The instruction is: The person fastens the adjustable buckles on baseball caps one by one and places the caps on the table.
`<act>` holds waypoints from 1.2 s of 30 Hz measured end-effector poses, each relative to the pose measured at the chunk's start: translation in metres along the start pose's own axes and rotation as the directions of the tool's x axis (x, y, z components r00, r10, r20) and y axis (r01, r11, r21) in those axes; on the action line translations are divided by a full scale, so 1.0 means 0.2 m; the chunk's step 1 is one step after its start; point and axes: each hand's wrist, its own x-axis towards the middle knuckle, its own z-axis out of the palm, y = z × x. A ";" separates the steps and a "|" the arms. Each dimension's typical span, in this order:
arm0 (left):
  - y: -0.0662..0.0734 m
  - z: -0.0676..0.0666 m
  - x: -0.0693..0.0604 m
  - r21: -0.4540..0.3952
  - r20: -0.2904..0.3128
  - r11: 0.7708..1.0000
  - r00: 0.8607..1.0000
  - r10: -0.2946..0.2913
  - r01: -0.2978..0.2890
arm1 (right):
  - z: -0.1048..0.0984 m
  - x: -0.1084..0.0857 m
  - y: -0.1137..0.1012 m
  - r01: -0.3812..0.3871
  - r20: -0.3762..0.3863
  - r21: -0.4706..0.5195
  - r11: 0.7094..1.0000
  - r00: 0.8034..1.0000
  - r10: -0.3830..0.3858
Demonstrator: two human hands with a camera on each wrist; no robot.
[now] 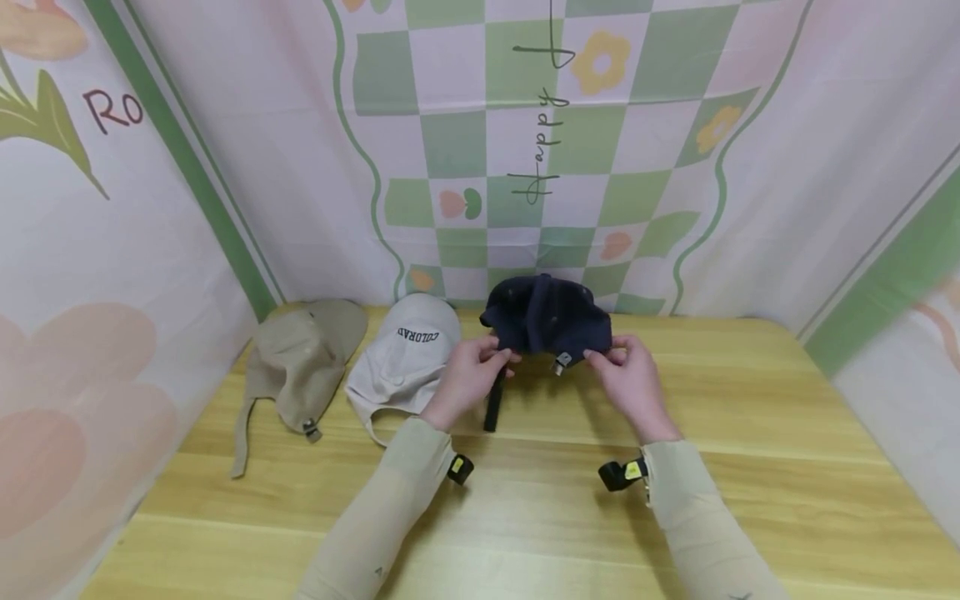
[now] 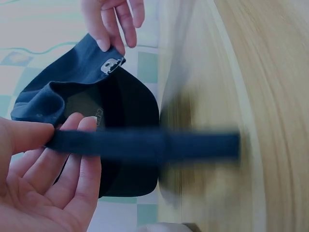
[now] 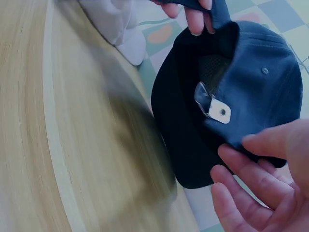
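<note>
Wooden table (image 1: 551,542), light yellow-brown, lengthwise grain, pale seam lines, rounded far right corner. Patterned cloth (image 1: 450,146) hangs right behind the far edge: green and white checks, yellow flowers, small pink shapes, "Happy" written sideways, wavy green borders. Left cloth wall (image 1: 75,267) has big pink flowers, "Ro" lettering and a green stripe; right cloth wall (image 1: 911,400) has a green band too.

Navy cap (image 1: 551,315) is at the far side of the table, middle to slightly right, back opening toward the person. Left hand (image 1: 472,373) pinches its left rear edge at the base of the strap (image 1: 494,404); the strap's free end points to the near side. Right hand (image 1: 630,379) pinches the right rear edge between thumb and fingers, beside the metal buckle (image 1: 562,362). Shadow under the cap; can't really tell whether the brim touches the wood.

White cap (image 1: 408,358) lies just left of it, dark lettering up, brim far. Beige cap (image 1: 296,362) lies farther left, brim to far right, strap trailing near left. Both sleeves (image 1: 382,517) are beige, a small black device (image 1: 460,468) at each wrist.
</note>
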 end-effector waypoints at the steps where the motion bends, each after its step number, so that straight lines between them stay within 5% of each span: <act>1: 0.00 0.00 0.00 0.010 -0.003 1.000 1.000 0.006 -0.006 | 0.00 0.00 0.00 -0.006 -0.003 0.027 1.000 1.000 0.006; 15: 0.02 -0.02 -0.01 0.073 -0.025 0.994 0.997 0.078 -0.076 | 0.03 0.00 -0.02 -0.017 -0.054 0.225 0.974 0.998 0.030; 30: 0.03 -0.02 -0.01 -0.046 -0.047 0.995 0.995 0.090 -0.092 | 0.04 -0.03 -0.04 0.013 -0.090 0.259 0.966 0.996 0.011; 36: 0.05 -0.04 -0.02 -0.060 -0.048 0.993 0.994 0.102 -0.104 | 0.05 -0.03 -0.04 0.082 -0.150 0.283 0.955 0.988 -0.040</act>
